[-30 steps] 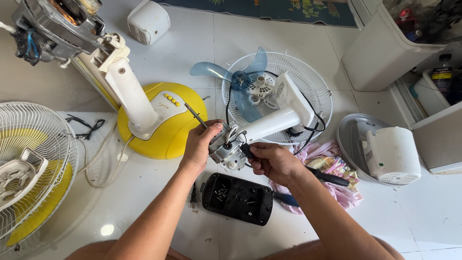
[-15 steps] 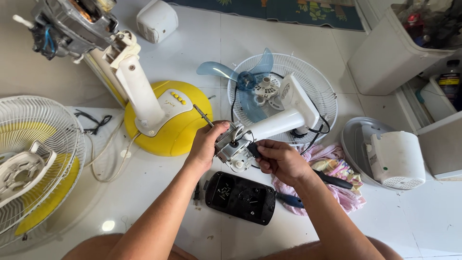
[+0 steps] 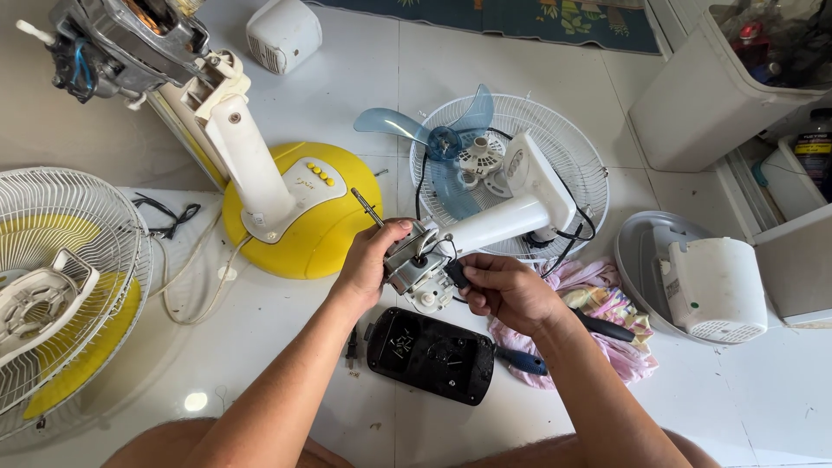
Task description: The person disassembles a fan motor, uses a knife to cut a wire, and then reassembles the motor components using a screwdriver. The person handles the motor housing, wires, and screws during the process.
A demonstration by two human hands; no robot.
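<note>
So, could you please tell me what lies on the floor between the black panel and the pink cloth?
In the head view, a blue-handled screwdriver lies between the black panel and the pink cloth, its handle touching the cloth's edge.

Our left hand [image 3: 371, 264] hides much of the fan motor [image 3: 414, 270]; the picture's left edge cuts the grille [image 3: 61, 286].

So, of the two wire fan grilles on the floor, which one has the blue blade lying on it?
The white grille at top centre, behind the hands, carries the blue blade. The other grille, at the left edge, shows yellow blades behind its wires instead.
</note>
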